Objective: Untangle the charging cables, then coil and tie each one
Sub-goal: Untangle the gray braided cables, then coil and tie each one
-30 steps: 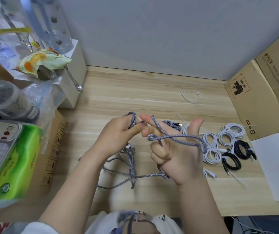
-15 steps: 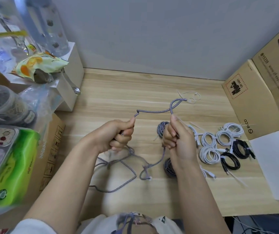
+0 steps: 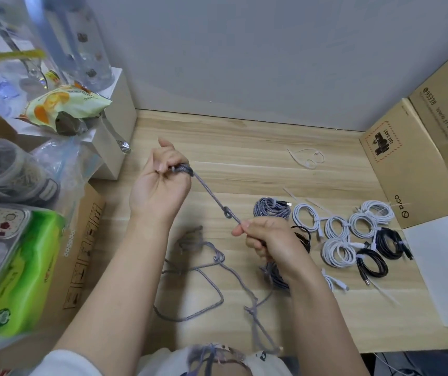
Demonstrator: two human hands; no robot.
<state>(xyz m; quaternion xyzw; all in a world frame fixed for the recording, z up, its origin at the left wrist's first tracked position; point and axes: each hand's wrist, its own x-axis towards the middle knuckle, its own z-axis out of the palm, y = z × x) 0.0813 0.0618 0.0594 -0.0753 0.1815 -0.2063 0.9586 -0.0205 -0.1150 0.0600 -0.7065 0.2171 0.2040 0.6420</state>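
A grey braided charging cable [image 3: 212, 196] runs taut between my two hands above the wooden table [image 3: 244, 137]. My left hand [image 3: 160, 185] holds several turns of it wound around its fingers, raised at the left. My right hand [image 3: 266, 237] pinches the cable lower right, just past a small knot. The slack of the cable lies in loose tangled loops [image 3: 206, 280] on the table near me. A coiled grey cable [image 3: 271, 208] lies just behind my right hand, and another grey coil [image 3: 275, 275] lies under my right wrist.
Several tied white coils [image 3: 336, 229] and black coils [image 3: 372, 264] lie at the right. Loose zip ties [image 3: 306, 158] lie at the back. Cardboard boxes [image 3: 418, 164] and white paper [image 3: 445, 267] bound the right; a box, tissue pack [image 3: 16, 275] and clutter crowd the left.
My left hand rose and moved back-left with the cable wound on its fingers. My right hand dropped toward me, pulling the cable straight. The slack loops shifted on the table.
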